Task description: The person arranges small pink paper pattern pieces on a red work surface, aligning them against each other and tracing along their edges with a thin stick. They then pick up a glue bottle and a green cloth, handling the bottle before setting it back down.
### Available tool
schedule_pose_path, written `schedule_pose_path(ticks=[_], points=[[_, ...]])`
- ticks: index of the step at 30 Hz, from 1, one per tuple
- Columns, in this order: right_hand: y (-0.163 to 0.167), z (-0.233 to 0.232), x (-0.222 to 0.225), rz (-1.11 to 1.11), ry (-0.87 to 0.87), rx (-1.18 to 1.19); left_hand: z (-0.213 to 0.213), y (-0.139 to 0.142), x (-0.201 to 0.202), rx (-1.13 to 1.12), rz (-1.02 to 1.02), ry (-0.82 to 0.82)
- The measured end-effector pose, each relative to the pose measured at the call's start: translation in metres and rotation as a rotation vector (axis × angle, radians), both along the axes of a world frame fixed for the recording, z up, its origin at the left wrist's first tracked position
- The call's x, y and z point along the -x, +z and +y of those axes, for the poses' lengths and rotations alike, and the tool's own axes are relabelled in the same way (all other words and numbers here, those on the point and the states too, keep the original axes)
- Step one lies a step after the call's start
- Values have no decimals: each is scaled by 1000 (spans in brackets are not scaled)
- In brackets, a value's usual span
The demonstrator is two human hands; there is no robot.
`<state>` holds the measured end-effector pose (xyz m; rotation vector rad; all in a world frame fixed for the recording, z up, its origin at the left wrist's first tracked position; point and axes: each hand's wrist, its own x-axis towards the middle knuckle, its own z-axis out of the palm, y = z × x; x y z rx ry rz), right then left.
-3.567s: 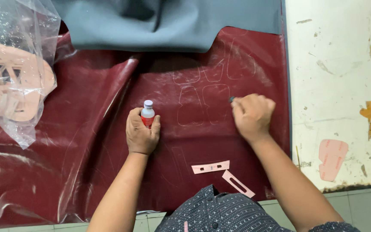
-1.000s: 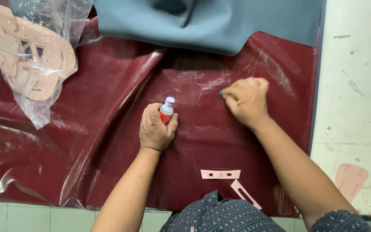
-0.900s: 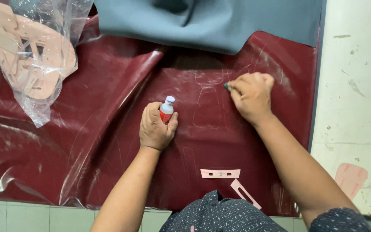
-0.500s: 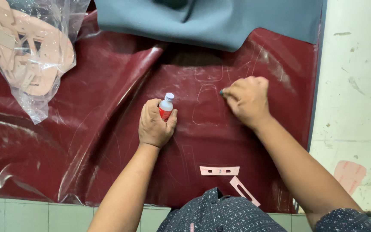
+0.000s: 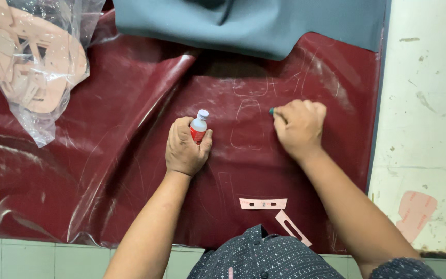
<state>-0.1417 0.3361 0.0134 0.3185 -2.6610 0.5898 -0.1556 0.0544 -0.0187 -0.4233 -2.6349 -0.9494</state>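
My left hand [image 5: 184,150] is closed around a small bottle [image 5: 198,127] with a white cap and red label, its long axis running from my palm toward one o'clock, cap end away from me. My right hand [image 5: 299,126] is curled into a fist around a green-tipped marking tool [image 5: 272,111], of which only the tip shows at the thumb side, pressed to the dark red leather sheet [image 5: 130,155]. The tip sits at about three o'clock from the bottle, the two hands near each other but apart, and between them lies a faint traced outline [image 5: 246,124] on the leather; my right hand is the nearer to it, touching its edge. Closer to my body, at five o'clock from the left hand, two pink paper templates [image 5: 263,203] lie flat on the sheet. A grey-blue sheet [image 5: 285,26] overlaps the leather at twelve o'clock, a clear plastic bag of pink cut pieces [image 5: 32,67] rests at ten o'clock, and the worn white tabletop [image 5: 429,103] lies bare at three o'clock.
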Motion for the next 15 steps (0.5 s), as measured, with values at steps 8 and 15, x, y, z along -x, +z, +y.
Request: schedule_pose_path(ticks=[8, 15], points=[[1, -6, -18, 7, -109, 55, -1, 0, -1, -4, 11, -3], [12, -5, -19, -168, -85, -69, 0, 0, -1, 18, -26, 5]])
